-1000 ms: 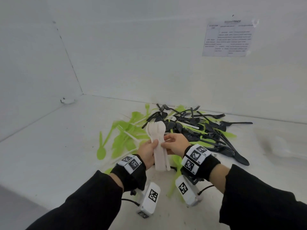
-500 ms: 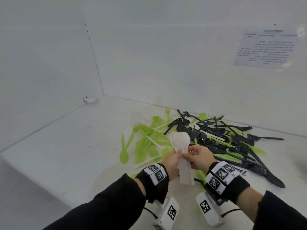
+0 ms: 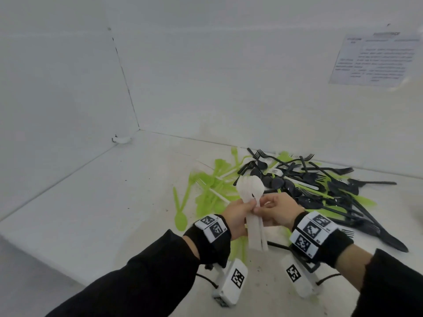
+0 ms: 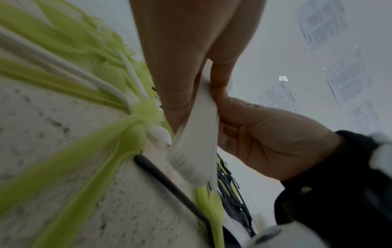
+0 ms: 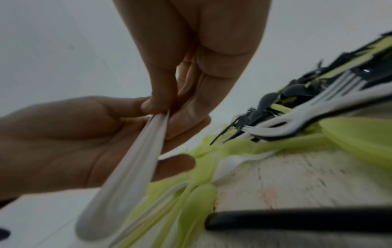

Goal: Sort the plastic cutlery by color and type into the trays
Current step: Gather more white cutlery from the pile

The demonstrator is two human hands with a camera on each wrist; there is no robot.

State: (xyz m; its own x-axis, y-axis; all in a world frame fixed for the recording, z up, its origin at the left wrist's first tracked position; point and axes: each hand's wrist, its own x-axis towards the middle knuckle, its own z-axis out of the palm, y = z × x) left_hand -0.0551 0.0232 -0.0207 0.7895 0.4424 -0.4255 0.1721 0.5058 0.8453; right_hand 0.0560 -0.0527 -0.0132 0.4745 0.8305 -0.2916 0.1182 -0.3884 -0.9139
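Observation:
I hold a bundle of white plastic spoons (image 3: 250, 187) upright between both hands, bowls up, handles hanging toward the table. My left hand (image 3: 248, 205) grips the bundle's neck from the left. My right hand (image 3: 261, 209) pinches it from the right. The left wrist view shows the stacked white handles (image 4: 197, 134) pressed between the left fingers (image 4: 180, 75) and the right hand (image 4: 265, 139). The right wrist view shows the spoon stack (image 5: 131, 167) held by both hands. Behind lies a mixed pile: green cutlery (image 3: 210, 188) on the left, black cutlery (image 3: 332, 191) on the right, a few white forks (image 3: 278, 171) among them.
The white table (image 3: 103, 202) meets white walls on the left and at the back. A small white object (image 3: 121, 140) lies in the far left corner. A printed sheet (image 3: 375, 58) hangs on the back wall. A black cable (image 3: 280, 245) runs under my wrists. No tray is in view.
The head view has swung left, so the pile and hands sit further right in the picture. Both hands keep hold of the white spoon bundle at about the same spot.

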